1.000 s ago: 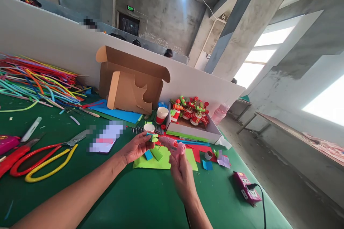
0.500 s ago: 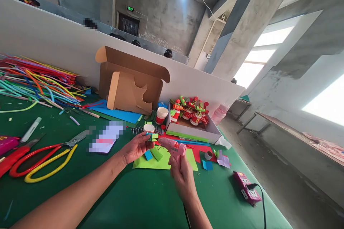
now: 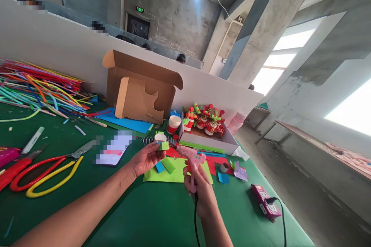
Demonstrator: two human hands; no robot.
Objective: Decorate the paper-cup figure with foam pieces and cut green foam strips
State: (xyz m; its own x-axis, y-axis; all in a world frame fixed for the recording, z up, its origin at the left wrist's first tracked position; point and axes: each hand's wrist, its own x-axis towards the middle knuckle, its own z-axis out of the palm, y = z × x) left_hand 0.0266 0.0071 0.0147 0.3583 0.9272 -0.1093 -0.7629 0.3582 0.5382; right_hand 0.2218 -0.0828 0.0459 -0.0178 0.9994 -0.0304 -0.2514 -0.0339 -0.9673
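Pink glue gun (image 3: 193, 157); green-and-blue paper piece (image 3: 162, 146); dark green table cover (image 3: 145, 216); lime sheet (image 3: 171, 175); red and yellow scissors (image 3: 43, 170) noted.

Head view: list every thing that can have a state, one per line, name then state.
left hand: pinching a small green paper piece.
right hand: gripping a pink glue gun, nozzle toward the piece.
cardboard box: open, flaps up.
white tray: holds red-and-green craft figures.
scissors: lying open.
paper cups: stacked, upright.
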